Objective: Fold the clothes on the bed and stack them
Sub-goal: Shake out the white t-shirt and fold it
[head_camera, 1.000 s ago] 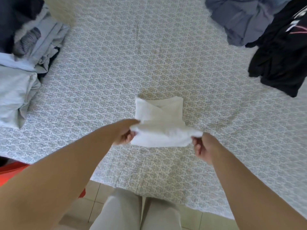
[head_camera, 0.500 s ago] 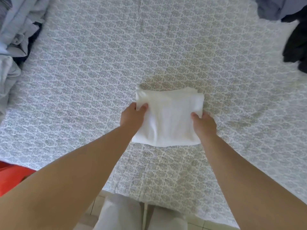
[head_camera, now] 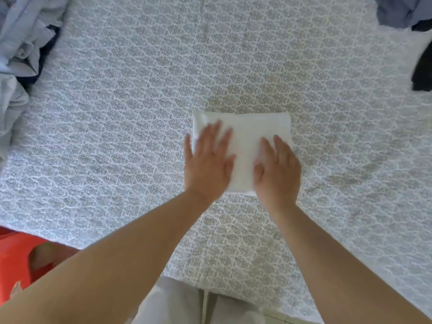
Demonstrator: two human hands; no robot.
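Note:
A white garment (head_camera: 245, 139) lies folded into a small square in the middle of the patterned bed (head_camera: 140, 113). My left hand (head_camera: 208, 160) lies flat on its left side with the fingers straight and spread. My right hand (head_camera: 277, 168) presses flat on its right side, fingers straight. Both palms cover the near part of the fold.
A heap of light blue and grey clothes (head_camera: 21, 50) sits at the far left. A blue-grey garment (head_camera: 402, 10) and a black one (head_camera: 423, 69) lie at the far right. An orange object (head_camera: 21, 258) stands on the floor at lower left, beside the bed's near edge.
Both hands held the near edge of the white garment lifted, then folded it away from me onto the rest. Now they have let go and lie flat on the folded square.

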